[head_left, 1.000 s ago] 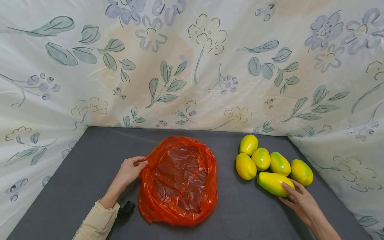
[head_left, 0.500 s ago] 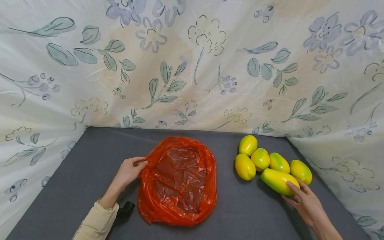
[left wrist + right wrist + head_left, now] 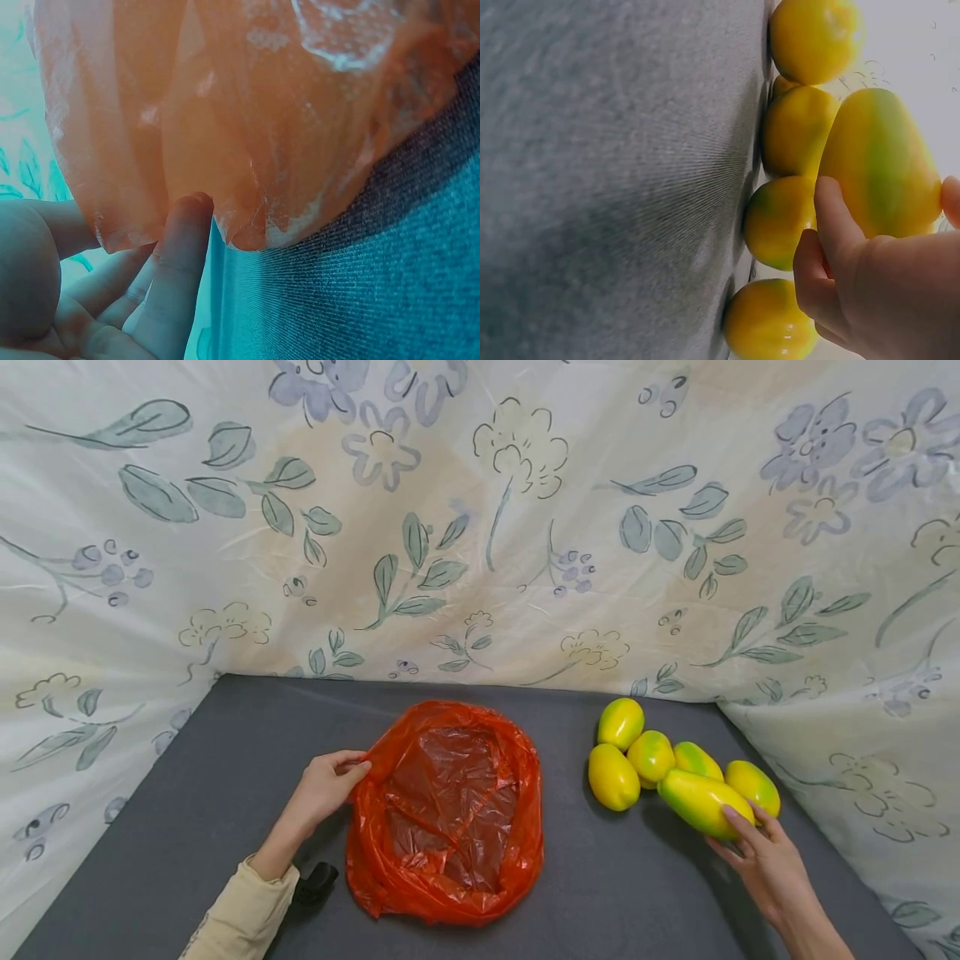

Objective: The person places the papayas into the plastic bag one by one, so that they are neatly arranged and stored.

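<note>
My left hand (image 3: 327, 789) pinches the left rim of a red plastic bag (image 3: 362, 852), which stands with its mouth spread wide. In the left wrist view a finger (image 3: 180, 262) lies against the thin film of the bag (image 3: 225, 112), and the thumb is partly behind it. A long yellow-green papaya (image 3: 701, 802) is in my right hand (image 3: 768, 868), gripped at its thicker near end and held above the table. The right wrist view shows the papaya (image 3: 881, 165) between thumb and fingers. Several similar yellow fruits (image 3: 613, 777) lie just behind it.
A dark grey cloth covers the table (image 3: 592, 877). A black object (image 3: 317, 883) lies beside my left forearm, partly hidden by the sleeve. Flower-printed curtains (image 3: 480, 527) enclose the back and both sides.
My right hand has raised the papaya off the table, shifting it slightly right and away from me. The left hand and the bag have stayed put.
</note>
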`<state>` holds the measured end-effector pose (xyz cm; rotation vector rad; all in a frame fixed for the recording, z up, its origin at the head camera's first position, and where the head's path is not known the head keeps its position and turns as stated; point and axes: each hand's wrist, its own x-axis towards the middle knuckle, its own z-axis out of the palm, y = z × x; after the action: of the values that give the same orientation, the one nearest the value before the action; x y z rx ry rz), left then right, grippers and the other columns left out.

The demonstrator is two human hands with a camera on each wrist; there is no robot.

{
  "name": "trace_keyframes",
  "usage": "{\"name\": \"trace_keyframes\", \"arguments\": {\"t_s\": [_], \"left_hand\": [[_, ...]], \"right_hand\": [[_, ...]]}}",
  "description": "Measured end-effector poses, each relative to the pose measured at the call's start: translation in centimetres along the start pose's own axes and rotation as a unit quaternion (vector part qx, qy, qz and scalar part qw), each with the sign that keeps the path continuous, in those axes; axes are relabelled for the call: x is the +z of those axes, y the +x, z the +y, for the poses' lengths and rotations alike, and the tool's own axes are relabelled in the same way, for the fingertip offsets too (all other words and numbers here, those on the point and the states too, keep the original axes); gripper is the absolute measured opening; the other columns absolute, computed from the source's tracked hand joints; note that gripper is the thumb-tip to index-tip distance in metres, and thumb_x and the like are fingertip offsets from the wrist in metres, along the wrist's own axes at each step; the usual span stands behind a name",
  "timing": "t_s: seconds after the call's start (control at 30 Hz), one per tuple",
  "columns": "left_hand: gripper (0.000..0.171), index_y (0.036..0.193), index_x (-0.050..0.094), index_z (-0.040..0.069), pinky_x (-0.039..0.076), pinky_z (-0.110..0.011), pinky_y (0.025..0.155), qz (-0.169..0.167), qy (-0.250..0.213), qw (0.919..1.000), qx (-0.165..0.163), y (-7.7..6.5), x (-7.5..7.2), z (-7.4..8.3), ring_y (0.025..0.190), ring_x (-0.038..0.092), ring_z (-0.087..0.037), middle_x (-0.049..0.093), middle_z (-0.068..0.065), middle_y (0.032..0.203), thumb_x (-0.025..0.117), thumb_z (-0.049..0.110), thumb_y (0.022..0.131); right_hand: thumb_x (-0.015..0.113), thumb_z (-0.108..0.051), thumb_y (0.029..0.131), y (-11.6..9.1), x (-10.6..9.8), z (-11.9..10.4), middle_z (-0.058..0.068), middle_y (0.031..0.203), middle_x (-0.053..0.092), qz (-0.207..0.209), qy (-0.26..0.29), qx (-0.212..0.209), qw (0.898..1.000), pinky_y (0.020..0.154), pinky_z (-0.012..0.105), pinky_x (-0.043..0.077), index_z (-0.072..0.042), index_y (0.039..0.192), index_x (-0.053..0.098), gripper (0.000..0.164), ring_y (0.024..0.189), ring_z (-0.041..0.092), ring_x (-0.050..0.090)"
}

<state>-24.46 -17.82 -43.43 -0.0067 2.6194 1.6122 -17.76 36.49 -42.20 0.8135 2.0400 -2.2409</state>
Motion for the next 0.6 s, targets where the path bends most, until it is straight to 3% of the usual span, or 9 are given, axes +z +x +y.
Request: {"name": "trace_keyframes", "arguments": {"t_s": [0.2, 0.33, 0.5, 0.6], "left_hand": [[0.039, 0.127, 0.056, -0.006, 0.053, -0.036, 0.070, -0.001, 0.005, 1.0000, 0.000, 0.0, 0.0, 0.0, 0.090, 0.062, -0.026, 0.063, -0.020, 0.110, 0.057, 0.019, 0.097], [0.038, 0.126, 0.056, -0.006, 0.053, -0.034, 0.068, -0.002, -0.004, 1.0000, 0.000, 0.0, 0.0, 0.0, 0.086, 0.063, -0.024, 0.064, -0.019, 0.108, 0.057, 0.018, 0.097], [0.038, 0.126, 0.056, -0.007, 0.053, -0.033, 0.067, 0.001, -0.005, 1.0000, 0.002, 0.0, 0.0, 0.0, 0.084, 0.063, -0.023, 0.064, -0.019, 0.107, 0.057, 0.017, 0.097], [0.038, 0.126, 0.056, -0.006, 0.053, -0.034, 0.067, 0.001, -0.002, 1.0000, 0.002, 0.0, 0.1, 0.0, 0.085, 0.063, -0.023, 0.064, -0.019, 0.107, 0.057, 0.017, 0.096]], "right_hand": [[0.060, -0.036, 0.093, -0.2, 0.4, -0.4, -0.005, 0.153, 0.000, -0.014, 0.034, -0.005, 0.999, 0.092, 0.033, 0.046, -0.028, 0.152, -0.009, 0.091, 0.109, 0.000, 0.043], [0.059, -0.034, 0.094, -0.3, 0.8, -0.6, -0.005, 0.154, -0.001, -0.025, 0.051, -0.008, 0.998, 0.092, 0.032, 0.045, -0.029, 0.152, -0.011, 0.091, 0.103, -0.003, 0.045], [0.060, -0.029, 0.094, -0.4, 1.2, -0.7, -0.007, 0.139, 0.023, -0.028, 0.076, -0.029, 0.996, 0.090, 0.033, 0.047, -0.027, 0.153, -0.008, 0.090, 0.098, -0.003, 0.051], [0.060, -0.027, 0.094, -0.4, 1.4, -0.7, -0.011, 0.126, 0.029, -0.028, 0.084, -0.037, 0.995, 0.089, 0.033, 0.048, -0.025, 0.153, -0.008, 0.090, 0.096, -0.003, 0.053]]}}
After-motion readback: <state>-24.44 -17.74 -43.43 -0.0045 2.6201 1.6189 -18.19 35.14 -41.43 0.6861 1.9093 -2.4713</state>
